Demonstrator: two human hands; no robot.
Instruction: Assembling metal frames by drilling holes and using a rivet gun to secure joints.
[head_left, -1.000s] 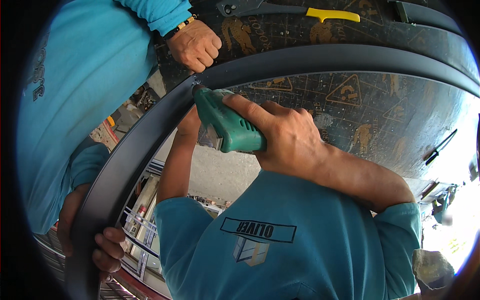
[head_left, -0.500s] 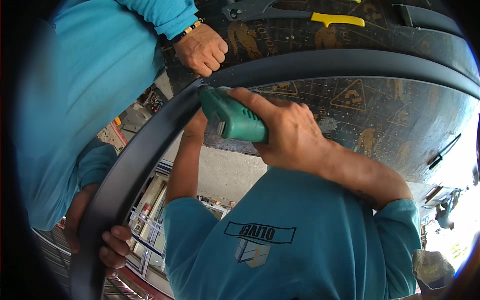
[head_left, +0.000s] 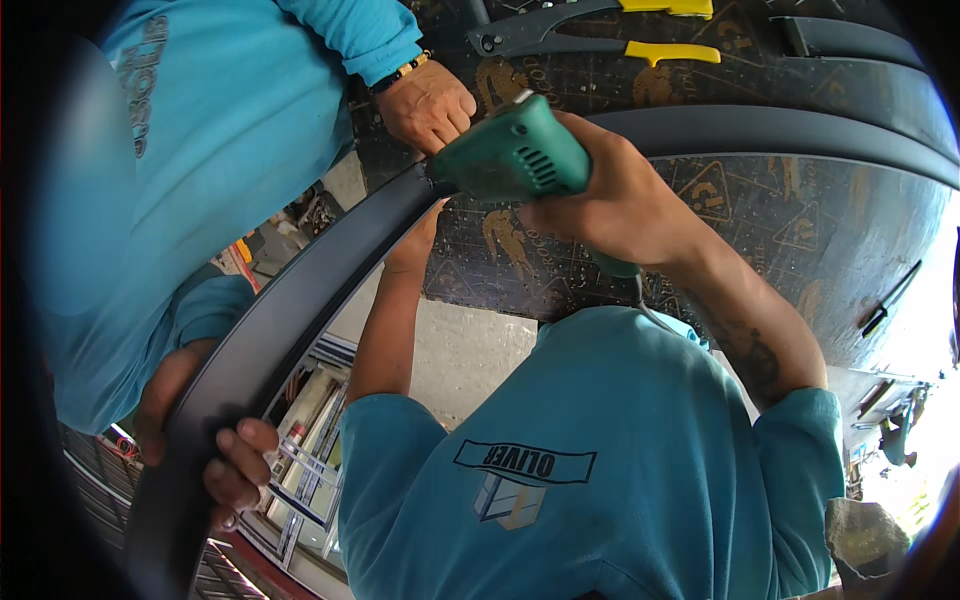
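Note:
My right hand (head_left: 625, 195) is closed round the pistol grip of a green corded drill (head_left: 535, 150), its cord hanging below the grip. The drill's nose points left, at a join in a long dark grey curved strip (head_left: 290, 280). My left hand (head_left: 425, 228) reaches up beneath that strip near the join; its fingers are hidden. Beside the drill's nose, a co-worker's fisted hand (head_left: 430, 105) with a beaded bracelet rests at the strip. The co-worker's other hand (head_left: 240, 465) wraps round the strip's lower left end.
A dark, patterned board (head_left: 590, 265) forms the worktop. Along its far side lie a lever tool (head_left: 560, 30) with yellow handles and a dark offcut (head_left: 850, 42). A black-handled tool (head_left: 885, 305) lies at the right. Metal frames (head_left: 310, 450) stand below at the left.
My right hand has moved up and to the right, tilting the drill more level and showing its grip and cord. The co-worker's hands stay at the strip. The view has shifted slightly.

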